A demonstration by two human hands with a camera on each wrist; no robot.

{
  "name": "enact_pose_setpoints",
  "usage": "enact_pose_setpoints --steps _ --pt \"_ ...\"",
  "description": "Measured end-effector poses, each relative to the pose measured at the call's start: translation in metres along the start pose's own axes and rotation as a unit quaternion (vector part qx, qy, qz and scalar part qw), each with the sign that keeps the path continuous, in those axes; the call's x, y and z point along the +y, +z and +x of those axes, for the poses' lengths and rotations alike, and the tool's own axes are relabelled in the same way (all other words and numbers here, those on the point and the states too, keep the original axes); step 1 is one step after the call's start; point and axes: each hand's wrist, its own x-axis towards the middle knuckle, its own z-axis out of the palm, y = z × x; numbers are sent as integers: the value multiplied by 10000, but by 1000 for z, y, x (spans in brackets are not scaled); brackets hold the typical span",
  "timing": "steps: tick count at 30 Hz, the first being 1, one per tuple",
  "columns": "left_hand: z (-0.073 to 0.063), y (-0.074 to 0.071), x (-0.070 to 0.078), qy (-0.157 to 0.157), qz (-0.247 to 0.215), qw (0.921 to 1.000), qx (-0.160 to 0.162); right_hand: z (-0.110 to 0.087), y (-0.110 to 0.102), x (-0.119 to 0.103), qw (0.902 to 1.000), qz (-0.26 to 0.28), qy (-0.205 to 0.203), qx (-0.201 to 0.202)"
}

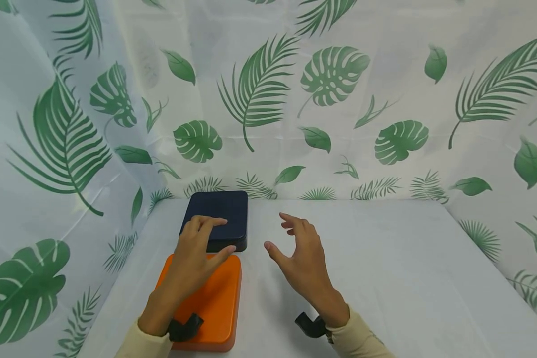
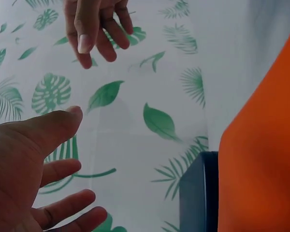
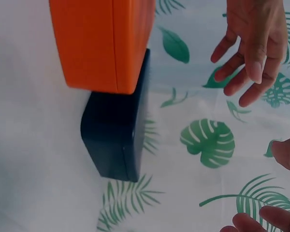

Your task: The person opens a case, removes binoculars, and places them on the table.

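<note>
My left hand [image 1: 194, 261] hovers over an orange box [image 1: 219, 303] with rounded corners, its fingers loosely bent and nothing held. Just behind that box lies a dark navy box [image 1: 219, 214] with a lid, partly covered by the left fingers in the head view. To the right of both boxes, my right hand [image 1: 302, 258] is held above the white table, thumb and fingers spread apart, holding nothing. The two palms face each other across a gap. In the right wrist view the orange box [image 3: 94, 43] and navy box [image 3: 113, 135] stand close together.
A white cloth-covered tabletop [image 1: 385, 268] extends to the right of the boxes. White sheets with green leaf prints [image 1: 268, 99] hang behind and at both sides. A black strap piece [image 1: 185, 328] sits at the left wrist, another [image 1: 311, 325] at the right.
</note>
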Motion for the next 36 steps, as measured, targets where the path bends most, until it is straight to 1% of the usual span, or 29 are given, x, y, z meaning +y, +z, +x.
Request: enact_pose_setpoints --steps 3,9,14,16,21,25,30,36 --pt "-4 -3 -4 -180 -139 9997 -84 -3 3 -2 9997 183 109 -144" --pt "-11 -11 -15 -738 -276 9963 -329 -8 9 -7 9952 723 427 -510" --pt "-19 -18 -27 -912 -331 9945 -383 -12 14 -11 9893 1093 613 -749" --pt "-23 -21 -31 -950 -372 9940 -405 -14 16 -11 9872 1178 681 -831" --pt "-32 -31 -41 -1162 -400 9910 -527 -19 21 -14 9815 1371 849 -1032" --pt "-41 -37 -50 -1322 -380 9890 -547 -24 25 -16 9761 1463 986 -1266" --pt "-50 -43 -60 -1469 -370 9872 -499 -30 31 -17 9672 1649 1232 -1490" --pt "-59 -48 -72 -1779 -455 9812 -594 -37 37 -17 9544 1856 1569 -1737"
